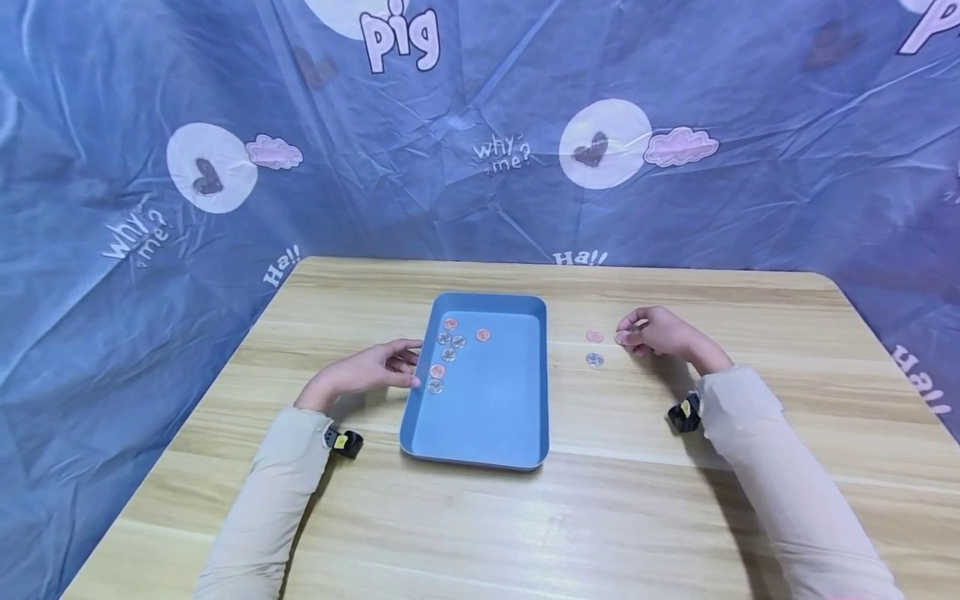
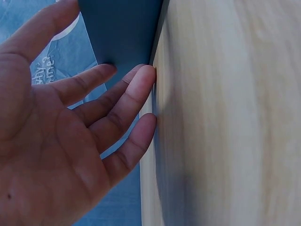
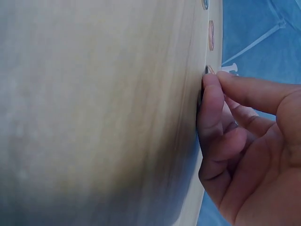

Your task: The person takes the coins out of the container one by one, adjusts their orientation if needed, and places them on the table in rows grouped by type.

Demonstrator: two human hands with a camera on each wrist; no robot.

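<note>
My right hand (image 1: 654, 332) pinches a coin (image 3: 211, 70) between thumb and fingertips, low over the table. Just left of it, a copper coin (image 1: 595, 337) and a silver coin (image 1: 595, 359) lie flat on the wood. At the left side of the blue tray (image 1: 480, 425), my left hand (image 1: 375, 367) rests its fingertips against the wall, fingers spread and slightly bent, thumb by the rim. Several coins lie in the tray toward its left side, among them a copper coin (image 1: 483, 335) set apart and a silver coin (image 1: 435, 387) lowest in the group.
The light wooden table (image 1: 637, 517) carries the tray near its middle. A blue printed cloth (image 1: 480, 167) hangs behind the table's far edge and along its sides. Each wrist wears a small black camera, such as the right wrist camera (image 1: 684, 414).
</note>
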